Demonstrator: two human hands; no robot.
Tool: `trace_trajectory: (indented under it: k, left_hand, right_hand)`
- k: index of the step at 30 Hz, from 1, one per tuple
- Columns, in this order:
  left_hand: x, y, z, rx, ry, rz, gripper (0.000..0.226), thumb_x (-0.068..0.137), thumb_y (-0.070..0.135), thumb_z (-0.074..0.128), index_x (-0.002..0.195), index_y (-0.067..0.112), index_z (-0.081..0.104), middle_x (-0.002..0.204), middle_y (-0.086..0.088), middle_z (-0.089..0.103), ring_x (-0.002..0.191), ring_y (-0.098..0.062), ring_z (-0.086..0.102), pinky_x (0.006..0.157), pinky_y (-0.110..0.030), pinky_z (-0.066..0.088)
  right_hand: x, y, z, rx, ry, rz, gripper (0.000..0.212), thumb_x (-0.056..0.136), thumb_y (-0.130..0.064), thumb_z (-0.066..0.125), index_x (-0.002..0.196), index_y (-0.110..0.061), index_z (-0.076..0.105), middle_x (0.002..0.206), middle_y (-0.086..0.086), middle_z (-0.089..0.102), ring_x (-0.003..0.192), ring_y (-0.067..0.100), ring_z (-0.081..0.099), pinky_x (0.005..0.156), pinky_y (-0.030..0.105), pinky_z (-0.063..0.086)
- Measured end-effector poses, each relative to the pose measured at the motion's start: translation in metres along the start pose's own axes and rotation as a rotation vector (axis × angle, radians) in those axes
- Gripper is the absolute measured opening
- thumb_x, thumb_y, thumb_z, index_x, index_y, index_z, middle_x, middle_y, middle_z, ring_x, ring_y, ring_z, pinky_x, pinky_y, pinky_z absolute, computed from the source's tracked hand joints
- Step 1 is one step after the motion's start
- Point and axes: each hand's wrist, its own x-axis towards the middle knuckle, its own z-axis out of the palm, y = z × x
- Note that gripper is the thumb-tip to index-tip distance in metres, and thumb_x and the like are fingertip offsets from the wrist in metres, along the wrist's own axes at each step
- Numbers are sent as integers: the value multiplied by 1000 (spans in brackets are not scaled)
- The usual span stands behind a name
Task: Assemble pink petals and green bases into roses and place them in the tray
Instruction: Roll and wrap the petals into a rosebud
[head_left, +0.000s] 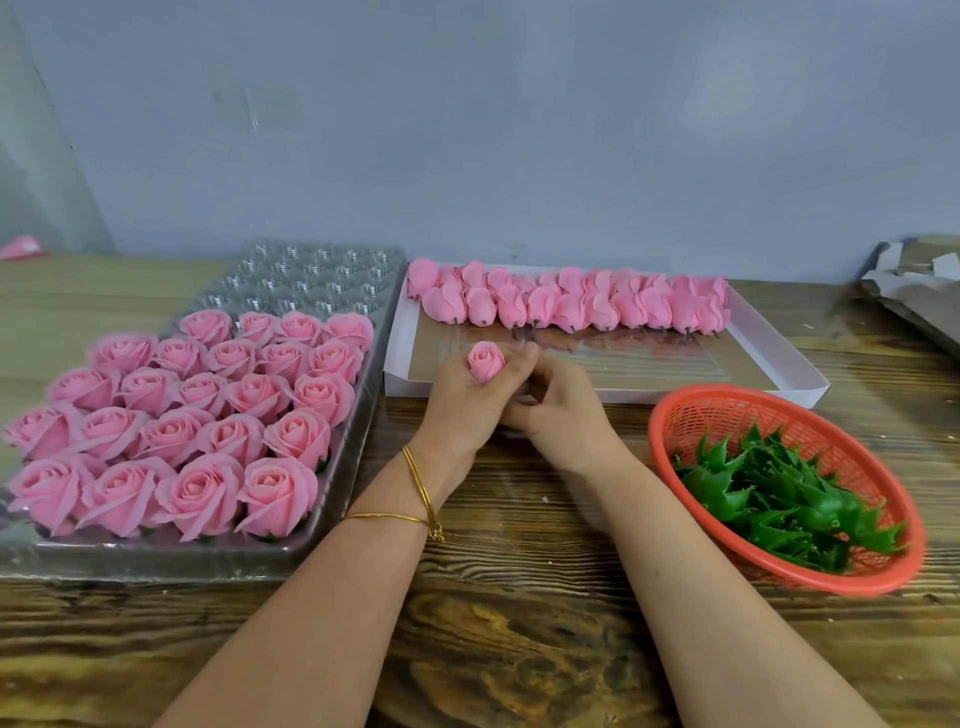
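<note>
My left hand (465, 402) grips a closed pink rosebud (486, 362) upright, its top showing above the fingers. My right hand (563, 410) lies against the left, fingers curled under the bud; what it holds is hidden. Several finished pink roses (208, 415) fill the near rows of the clear plastic tray (317, 270) at the left, and its far cells are bare. Rows of unassembled pink petal buds (571, 304) lie at the back of a white flat box (779, 364). Green bases (779, 493) are heaped in a red mesh basket (810, 415) at the right.
The work surface is a wooden table (519, 623) against a grey wall. Torn cardboard (914, 291) sits at the far right edge. A small pink scrap (21, 247) lies at the far left by the wall. Gold bangles circle my left wrist.
</note>
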Motion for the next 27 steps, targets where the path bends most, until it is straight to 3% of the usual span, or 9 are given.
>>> trace_trajectory:
  k: [5,8,10,15,17,19,21,24,27]
  left_hand:
    - [-1,-1,1,15,18,-4,9,80,35,71,73,32,75,78,3,73,83,-14,70,77,-31,55]
    - [0,-1,0,-7,84,35,16,88,21,69,74,24,75,78,-1,74,78,-13,71,68,-24,55]
    - [1,1,-1,21,133,73,15,88,18,69,74,17,73,78,-8,74,75,-17,71,66,-27,57]
    - [4,-2,0,178,196,164,30,88,21,68,83,-9,66,77,-21,68,71,-20,59,67,-44,53]
    - [3,-3,1,228,164,179,23,86,23,68,80,1,68,76,-16,69,73,-20,62,68,-43,53]
    - [2,-5,1,276,132,186,10,87,21,69,77,18,70,74,0,71,74,-13,66,68,-33,53]
    - [2,-7,1,288,107,179,12,87,21,70,78,29,69,75,11,71,77,-6,68,70,-23,54]
    - [2,-7,2,291,91,161,16,85,28,70,73,37,68,74,15,70,78,-5,67,72,-26,52]
    - [3,-7,3,292,88,163,12,80,41,67,69,46,67,69,19,68,72,-1,64,68,-23,48]
  right_hand:
    - [0,-2,0,75,-19,25,45,78,19,62,118,-2,65,108,14,72,103,23,69,93,39,55]
    - [0,-2,3,93,25,32,45,77,21,56,112,-7,61,102,11,71,93,19,69,87,39,57]
    - [2,-3,5,116,97,26,44,77,20,54,104,-14,58,95,5,67,87,17,66,85,39,56]
    - [3,-8,1,238,228,28,34,76,-8,70,107,-13,61,91,-3,64,84,9,61,67,17,52]
    - [2,-8,1,203,232,36,39,75,-22,74,111,-14,62,96,-1,65,89,10,61,70,20,54]
    - [2,-7,2,142,229,34,44,74,-31,77,113,-18,61,101,-1,66,92,8,61,80,25,55]
    - [2,-6,3,101,222,23,39,81,-26,78,114,-20,59,105,-2,66,91,1,61,83,24,54]
    - [2,-6,3,71,216,20,34,83,-23,76,112,-22,57,105,-3,65,82,-9,61,76,15,51]
    - [2,-8,4,71,225,24,34,83,-20,76,112,-20,58,105,-1,66,89,3,61,78,19,53]
